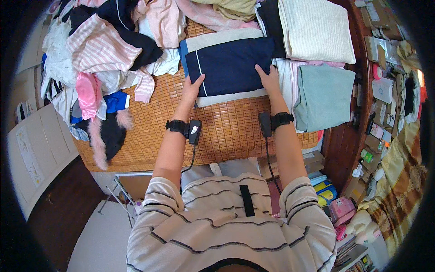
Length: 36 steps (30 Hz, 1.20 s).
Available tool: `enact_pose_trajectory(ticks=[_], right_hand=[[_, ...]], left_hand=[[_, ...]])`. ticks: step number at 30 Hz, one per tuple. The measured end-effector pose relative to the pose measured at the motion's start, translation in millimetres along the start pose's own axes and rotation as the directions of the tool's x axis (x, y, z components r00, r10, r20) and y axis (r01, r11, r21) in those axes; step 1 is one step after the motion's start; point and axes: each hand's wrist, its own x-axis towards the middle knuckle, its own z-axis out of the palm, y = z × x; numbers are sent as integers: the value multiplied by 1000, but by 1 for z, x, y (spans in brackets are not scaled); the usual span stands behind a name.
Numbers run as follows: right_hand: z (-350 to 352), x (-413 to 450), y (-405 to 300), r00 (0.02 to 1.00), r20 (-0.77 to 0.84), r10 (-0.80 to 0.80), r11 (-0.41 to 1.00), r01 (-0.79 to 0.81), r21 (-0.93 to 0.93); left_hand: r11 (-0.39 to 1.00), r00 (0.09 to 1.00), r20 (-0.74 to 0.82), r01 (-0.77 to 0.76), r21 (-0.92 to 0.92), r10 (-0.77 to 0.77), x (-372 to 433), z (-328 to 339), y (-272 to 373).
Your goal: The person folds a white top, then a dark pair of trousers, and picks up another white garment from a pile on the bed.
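A folded navy garment [231, 66] with a thin white stripe near its left end lies before me. My left hand [192, 89] holds its left front corner, thumb on top beside the stripe and the other fingers mostly hidden. At the right end, my right hand [269, 81] grips the edge, thumb laid over the cloth. Beneath the navy garment is a folded light grey cloth [234, 98], which shows along the front and back. A strip of blue fabric [183, 59] peeks out at its left side.
Loose clothes, including a pink striped garment [102, 47], are heaped on the left of the bamboo mat [153, 136]. Folded stacks stand to the right, with a cream ribbed textile [316, 30] and a sage green cloth [324, 97]. Cluttered shelves [377, 112] line the far right.
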Motion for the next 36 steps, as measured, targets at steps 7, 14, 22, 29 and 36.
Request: enact_pose_trajectory(ticks=[7, 14, 22, 29, 36], right_hand=[[-4, 2, 7, 997, 74, -4, 987, -8, 161], [-6, -16, -24, 992, -33, -118, 976, 122, 180], [-3, 2, -26, 947, -89, -308, 934, 319, 159], [-3, 14, -3, 910, 90, -405, 896, 415, -161], [0, 2, -1, 908, 92, -408, 869, 417, -266]], left_hand=[[984, 969, 192, -168, 56, 154, -14, -2, 4], [964, 969, 141, -225, 143, 205, -33, -12, -11], [967, 970, 59, -241, 85, 237, -38, -5, -21], [960, 958, 61, -280, -4, 279, -38, -3, -27], [959, 967, 59, -253, 126, 247, -25, -11, -40]])
